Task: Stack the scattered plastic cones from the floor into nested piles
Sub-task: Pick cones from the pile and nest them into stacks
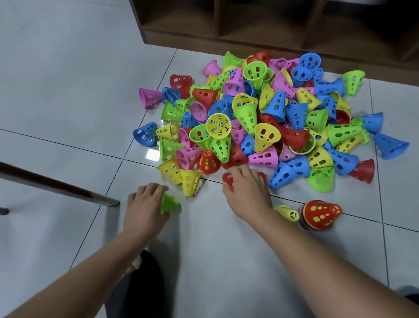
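Note:
A big heap of perforated plastic cones (258, 119) in red, yellow, green, blue and pink lies on the tiled floor. My left hand (144, 205) grips a green cone (169, 203) just in front of the heap's near left edge. My right hand (246, 188) is closed over a red cone (228, 180) at the heap's near edge; most of that cone is hidden under my fingers. To the right of my right wrist lies a short nested pile (319, 214) on its side, red outermost, with a loose yellow cone (286, 211) beside it.
A dark wooden shelf unit (241, 16) stands behind the heap. A metal furniture leg (53, 184) slants across the floor at left, ending near my left hand. My feet in dark slippers (139, 291) are at the bottom of the view.

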